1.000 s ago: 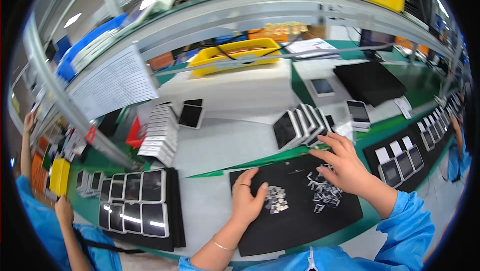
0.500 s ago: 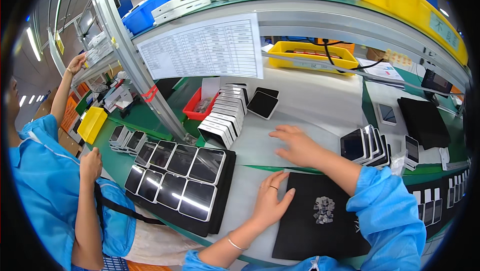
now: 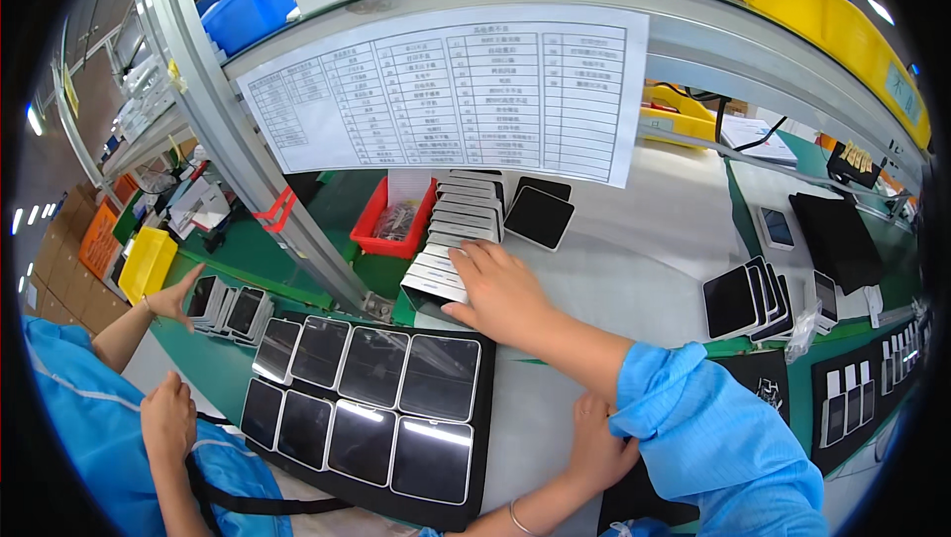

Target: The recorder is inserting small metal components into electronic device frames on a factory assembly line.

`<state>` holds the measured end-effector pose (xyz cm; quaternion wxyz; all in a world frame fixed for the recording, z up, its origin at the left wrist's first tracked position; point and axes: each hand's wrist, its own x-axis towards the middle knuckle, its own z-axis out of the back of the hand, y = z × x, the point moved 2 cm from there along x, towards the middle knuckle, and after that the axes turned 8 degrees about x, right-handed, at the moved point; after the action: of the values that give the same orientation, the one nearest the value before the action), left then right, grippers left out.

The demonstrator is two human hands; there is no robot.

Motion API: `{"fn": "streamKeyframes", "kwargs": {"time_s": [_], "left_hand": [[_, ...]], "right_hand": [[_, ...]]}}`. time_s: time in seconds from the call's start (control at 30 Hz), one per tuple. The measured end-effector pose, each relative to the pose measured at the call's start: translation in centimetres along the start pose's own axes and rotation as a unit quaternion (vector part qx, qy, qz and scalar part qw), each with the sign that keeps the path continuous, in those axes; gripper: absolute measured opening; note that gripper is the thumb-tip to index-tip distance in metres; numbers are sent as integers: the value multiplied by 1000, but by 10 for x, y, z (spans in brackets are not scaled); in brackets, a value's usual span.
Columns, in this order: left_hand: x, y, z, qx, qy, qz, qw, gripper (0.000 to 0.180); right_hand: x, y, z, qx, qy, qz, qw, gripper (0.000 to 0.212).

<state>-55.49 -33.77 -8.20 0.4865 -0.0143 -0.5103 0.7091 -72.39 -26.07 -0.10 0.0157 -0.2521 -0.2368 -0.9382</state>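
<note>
My right hand reaches left to the near end of a row of white tablet-like devices standing on edge. Its fingers are apart and lie over their top edges, the thumb lower at the near side; I cannot see a firm grip. Below my right forearm is my left hand, partly covered by the blue sleeve, fingers apart and nothing seen in it. A black mat lies beside it, largely hidden by my right arm. Left of my hands, several dark-screened white devices lie in two rows on a black foam pad.
Behind the row stand a red bin of small parts and two flat dark-screened devices. More devices lean together at right. A metal post and hanging printed sheet border the bench. A co-worker's hand is at left.
My right hand has moved left onto the row of upright devices. My left hand has shifted right, under the right forearm. The view has turned left, and the co-worker's raised arm has come down.
</note>
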Motion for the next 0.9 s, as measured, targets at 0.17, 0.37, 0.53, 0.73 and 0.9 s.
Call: {"fn": "streamKeyframes", "kwargs": {"time_s": [0.17,0.37,0.53,0.73,0.9], "left_hand": [[-6,4,0,18,47,9,999,27],[-7,1,2,0,22,29,999,35],[-3,-1,4,-10,33,51,998,45],[-11,4,-2,-3,73,62,995,47],[-10,1,-1,-20,57,56,997,39]], "right_hand": [[3,10,5,-15,35,-12,999,69],[-5,1,-1,-26,3,8,1000,67],[-9,1,2,-31,-15,34,999,64],[-15,1,5,-34,-34,61,997,62],[-16,1,6,-11,-38,54,998,66]]}}
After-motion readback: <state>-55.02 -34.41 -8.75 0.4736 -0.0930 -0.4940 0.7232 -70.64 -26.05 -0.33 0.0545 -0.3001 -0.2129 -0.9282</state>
